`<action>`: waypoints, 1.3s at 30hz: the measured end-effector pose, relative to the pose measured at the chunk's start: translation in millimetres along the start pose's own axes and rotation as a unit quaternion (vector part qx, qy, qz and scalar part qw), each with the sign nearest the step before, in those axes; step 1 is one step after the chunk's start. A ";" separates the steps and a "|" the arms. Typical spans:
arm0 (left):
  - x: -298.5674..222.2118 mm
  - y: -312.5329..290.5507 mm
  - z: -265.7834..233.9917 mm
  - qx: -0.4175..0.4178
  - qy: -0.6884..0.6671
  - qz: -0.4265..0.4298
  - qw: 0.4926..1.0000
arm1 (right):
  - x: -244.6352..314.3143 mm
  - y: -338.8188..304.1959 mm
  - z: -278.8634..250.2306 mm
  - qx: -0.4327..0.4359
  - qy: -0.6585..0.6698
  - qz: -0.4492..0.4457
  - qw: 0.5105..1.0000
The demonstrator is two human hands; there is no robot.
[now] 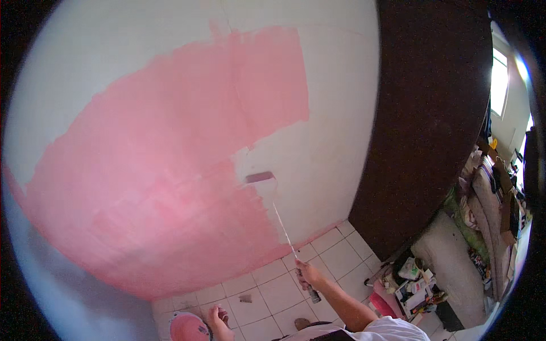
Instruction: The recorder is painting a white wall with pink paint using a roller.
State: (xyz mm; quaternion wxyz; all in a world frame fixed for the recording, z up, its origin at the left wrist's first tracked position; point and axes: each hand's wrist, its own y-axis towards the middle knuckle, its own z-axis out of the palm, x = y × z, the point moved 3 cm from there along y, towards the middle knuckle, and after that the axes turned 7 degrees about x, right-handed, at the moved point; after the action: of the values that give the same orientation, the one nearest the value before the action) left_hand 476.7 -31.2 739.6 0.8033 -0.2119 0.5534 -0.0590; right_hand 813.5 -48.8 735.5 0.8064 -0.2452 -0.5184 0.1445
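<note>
Right hand [309, 274] grips roller [260, 177] on pink/white wall [318, 142]; left hand [218, 317] by paint bucket [187, 328].

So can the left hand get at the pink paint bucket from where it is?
Probably yes. The left hand hangs low, right beside the paint bucket on the tiled floor, with nothing between them. The right hand is busy holding the roller handle.

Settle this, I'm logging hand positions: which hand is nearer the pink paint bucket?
Left. The left hand hangs right beside the paint bucket; the right hand grips the roller handle, farther off.
</note>
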 end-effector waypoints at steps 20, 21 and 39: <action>5.8 -32.4 -45.8 0.043 0.076 0.024 0.996 | -8.2 -87.3 -38.5 0.118 0.070 0.032 0.990; 7.9 -36.1 -58.9 0.048 0.069 0.040 0.996 | -15.9 -84.8 -36.0 0.072 0.100 0.022 0.992; 9.2 -97.2 -239.9 -0.012 0.060 0.217 0.974 | 63.2 -90.5 72.7 0.064 -0.093 -0.132 0.985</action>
State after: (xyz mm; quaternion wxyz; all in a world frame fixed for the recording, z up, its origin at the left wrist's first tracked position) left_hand 274.5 -188.1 699.7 0.7596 -0.0926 0.6342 0.1106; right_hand 772.2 -76.0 858.2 0.7805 -0.1083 -0.6089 0.0917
